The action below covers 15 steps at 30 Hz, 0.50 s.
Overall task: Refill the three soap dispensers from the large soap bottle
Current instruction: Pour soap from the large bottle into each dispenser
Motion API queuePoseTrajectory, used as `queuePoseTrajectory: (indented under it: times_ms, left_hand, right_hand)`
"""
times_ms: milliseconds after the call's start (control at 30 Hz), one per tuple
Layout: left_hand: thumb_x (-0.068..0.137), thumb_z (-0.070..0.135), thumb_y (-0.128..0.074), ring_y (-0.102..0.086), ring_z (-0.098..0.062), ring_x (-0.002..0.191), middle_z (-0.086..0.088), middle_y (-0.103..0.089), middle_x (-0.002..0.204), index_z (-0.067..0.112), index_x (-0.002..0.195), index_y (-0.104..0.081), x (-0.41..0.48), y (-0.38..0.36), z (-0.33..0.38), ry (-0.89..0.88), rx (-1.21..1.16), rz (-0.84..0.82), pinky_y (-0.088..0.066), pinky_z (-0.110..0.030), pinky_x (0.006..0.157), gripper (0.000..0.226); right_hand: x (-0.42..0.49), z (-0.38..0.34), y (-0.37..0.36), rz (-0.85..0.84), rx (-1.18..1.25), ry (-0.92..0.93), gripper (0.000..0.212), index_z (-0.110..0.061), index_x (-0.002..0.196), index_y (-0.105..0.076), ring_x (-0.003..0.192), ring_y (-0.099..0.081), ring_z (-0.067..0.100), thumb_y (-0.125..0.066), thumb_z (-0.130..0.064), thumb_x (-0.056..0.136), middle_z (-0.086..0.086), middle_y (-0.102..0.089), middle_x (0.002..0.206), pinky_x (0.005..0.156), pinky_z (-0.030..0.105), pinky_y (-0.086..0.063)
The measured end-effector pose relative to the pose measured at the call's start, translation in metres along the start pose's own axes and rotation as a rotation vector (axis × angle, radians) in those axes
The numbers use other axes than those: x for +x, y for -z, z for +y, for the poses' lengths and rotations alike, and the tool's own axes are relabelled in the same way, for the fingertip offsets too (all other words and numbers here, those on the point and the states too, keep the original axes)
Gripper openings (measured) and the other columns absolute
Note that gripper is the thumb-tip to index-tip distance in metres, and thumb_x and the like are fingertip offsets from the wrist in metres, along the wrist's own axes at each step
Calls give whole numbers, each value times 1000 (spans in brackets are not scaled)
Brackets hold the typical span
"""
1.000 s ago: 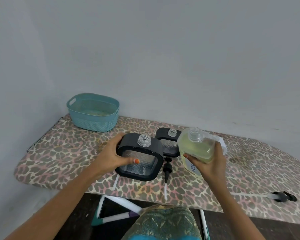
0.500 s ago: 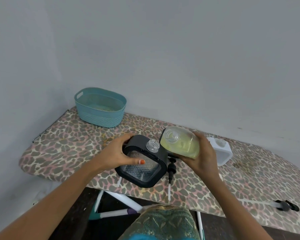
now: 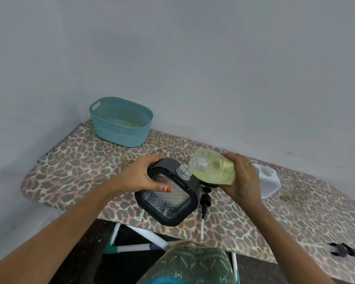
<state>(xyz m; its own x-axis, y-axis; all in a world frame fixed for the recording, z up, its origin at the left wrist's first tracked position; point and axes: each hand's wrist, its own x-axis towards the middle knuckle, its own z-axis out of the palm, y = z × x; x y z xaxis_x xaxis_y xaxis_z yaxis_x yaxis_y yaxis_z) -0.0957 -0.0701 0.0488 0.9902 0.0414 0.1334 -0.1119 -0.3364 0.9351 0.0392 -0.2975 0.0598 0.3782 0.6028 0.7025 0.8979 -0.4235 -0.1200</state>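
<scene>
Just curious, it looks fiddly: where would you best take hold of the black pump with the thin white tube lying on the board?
Probably the black plastic pump by its thick round collar, from above, pinching across it. It lies flat on the leopard-print ironing board, and its thin white tube looks too slender to hold.

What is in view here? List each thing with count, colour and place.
teal plastic woven-look basket: 1, teal, board's far left end
leopard-print ironing board: 1, grey-pink, against the wall
black-framed clear square soap dispenser: 1, black and clear, uncapped, front centre
large clear soap bottle: 1, yellow-green liquid, tilted, mouth near the held dispenser's neck
second black dispenser: 1, black, mostly hidden behind the bottle
white square dispenser: 1, white, right of the bottle
black pump heads with tubes: 2, black, one beside the held dispenser, one at the right front edge
left hand: 1, grips the black-framed dispenser
right hand: 1, grips the bottle
</scene>
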Motion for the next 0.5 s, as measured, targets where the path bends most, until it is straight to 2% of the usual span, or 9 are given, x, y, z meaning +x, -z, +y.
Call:
queuePoseTrajectory:
  times_ms: [133, 233, 300, 333, 400, 500]
  left_hand:
    - [44, 67, -76, -63, -6, 97, 4, -67, 105, 28, 103, -59, 2, 0, 2, 12, 8, -11, -49, -17, 86, 73]
    - [48, 53, -79, -63, -2, 97, 7, -67, 105, 30, 102, -59, 2, 0, 3, 27, 24, -23, -45, -9, 82, 63]
    - [51, 45, -79, -62, 2, 95, 15, -68, 101, 34, 99, -58, 3, -1, 3, 35, 35, -23, -43, -5, 79, 53]
    - [50, 46, -80, -62, 3, 94, 18, -68, 100, 35, 98, -58, 3, -1, 2, 35, 39, -22, -43, -5, 78, 54]
    - [44, 60, -80, -63, 0, 95, 12, -69, 101, 34, 99, -59, 4, -2, 1, 30, 48, -13, -46, -10, 81, 64]
    - [43, 71, -74, -63, -3, 96, 9, -68, 104, 33, 100, -59, 5, -3, -1, 28, 38, -5, -49, -18, 87, 70]
  right_hand:
    - [0, 4, -2, -3, -61, 30, 51, -13, 107, -45, 87, -46, 16, -53, -46, 69, 13, -68, 91, 69, 32, -43]
    - [0, 5, -2, -2, -87, 49, 50, -14, 107, -45, 87, -47, 15, -53, -46, 69, 12, -69, 91, 68, 27, -43]
    - [0, 6, -1, 1, -100, 71, 49, -13, 107, -45, 86, -46, 15, -53, -44, 70, 13, -69, 89, 68, 27, -39]
    - [0, 7, -1, 5, -97, 82, 48, -12, 106, -45, 85, -46, 16, -53, -43, 70, 14, -69, 88, 69, 26, -36]
    - [0, 9, -2, 6, -92, 92, 48, -12, 106, -45, 85, -47, 18, -53, -43, 70, 15, -69, 88, 70, 27, -33]
    - [0, 13, -2, -1, -118, 100, 48, -13, 107, -46, 84, -57, 22, -53, -45, 72, 13, -69, 89, 68, 30, -44]
